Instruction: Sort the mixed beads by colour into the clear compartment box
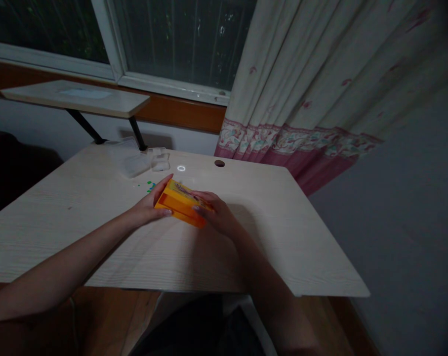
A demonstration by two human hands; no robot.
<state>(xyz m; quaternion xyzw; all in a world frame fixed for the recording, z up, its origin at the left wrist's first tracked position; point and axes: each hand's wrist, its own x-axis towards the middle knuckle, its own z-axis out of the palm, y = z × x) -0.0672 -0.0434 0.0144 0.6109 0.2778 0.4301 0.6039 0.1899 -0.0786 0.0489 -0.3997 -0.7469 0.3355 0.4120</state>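
Observation:
A yellow-orange box [183, 210] with a printed top is held between both my hands, tilted above the middle of the table. My left hand [151, 202] grips its left end, thumb along the near side and fingers at the back. Around the right end, my right hand [216, 212] is closed, with fingers over the printed top and the thumb on the near side. A recessed opening shows on the side facing me; what is inside cannot be made out. Just beyond my left hand lie several small blue and green pieces [150, 187] on the tabletop.
Clear plastic containers [135, 165] stand at the back left, below a raised shelf [75, 99] on black supports. A round cable hole [219, 163] is near the back edge of the light wooden table [298, 237]. A curtain [283, 99] hangs behind at right.

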